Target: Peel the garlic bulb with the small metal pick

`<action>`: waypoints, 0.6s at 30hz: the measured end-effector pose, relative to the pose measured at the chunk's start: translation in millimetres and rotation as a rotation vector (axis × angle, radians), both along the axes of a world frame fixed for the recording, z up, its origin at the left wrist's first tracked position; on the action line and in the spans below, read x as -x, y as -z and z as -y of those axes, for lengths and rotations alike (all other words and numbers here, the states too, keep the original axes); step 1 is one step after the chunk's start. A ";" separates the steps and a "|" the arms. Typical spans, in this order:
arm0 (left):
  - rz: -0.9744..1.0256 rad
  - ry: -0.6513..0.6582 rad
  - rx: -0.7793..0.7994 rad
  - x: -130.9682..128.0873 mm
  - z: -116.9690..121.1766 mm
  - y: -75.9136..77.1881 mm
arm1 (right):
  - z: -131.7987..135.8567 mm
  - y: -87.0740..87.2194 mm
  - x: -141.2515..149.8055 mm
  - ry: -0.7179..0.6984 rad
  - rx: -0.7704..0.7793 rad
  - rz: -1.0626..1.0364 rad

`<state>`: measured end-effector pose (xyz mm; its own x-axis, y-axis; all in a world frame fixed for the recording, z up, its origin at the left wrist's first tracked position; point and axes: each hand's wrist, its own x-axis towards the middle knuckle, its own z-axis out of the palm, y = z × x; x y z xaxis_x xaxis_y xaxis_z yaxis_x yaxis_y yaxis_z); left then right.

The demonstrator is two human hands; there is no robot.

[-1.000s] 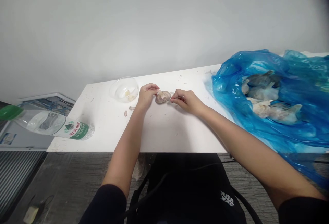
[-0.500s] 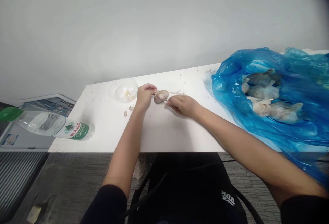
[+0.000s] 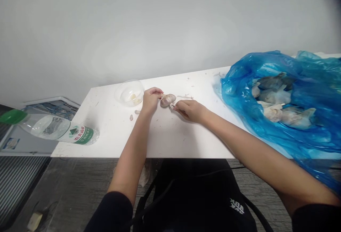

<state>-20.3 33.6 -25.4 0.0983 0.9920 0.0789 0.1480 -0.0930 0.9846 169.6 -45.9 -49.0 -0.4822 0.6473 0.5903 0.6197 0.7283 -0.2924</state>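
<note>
My left hand is closed on the stem end of a garlic bulb, holding it just over the white table. The bulb is pale with pinkish streaks. At its right side, the fingers of my right hand pinch a small pale flap of garlic skin; I cannot tell whether it is still joined to the bulb. Left of my left hand stands a clear bowl with a few peeled garlic cloves in it. An unpeeled clove lies on the table near my left wrist.
A large blue plastic bag with several garlic bulbs lies open on the right. On the left a water bottle with a green cap stands on the white table. Skin scraps are scattered beyond my right hand.
My right fingers have drawn slightly away from the bulb's lower right side, and a pale flap of skin now shows between them and the bulb. The left hand keeps its grip.
</note>
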 end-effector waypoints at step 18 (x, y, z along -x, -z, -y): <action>-0.004 0.017 0.021 2.7 -0.6 -0.1 | 4.1 -19.5 -18.1 0.061 0.361 -0.353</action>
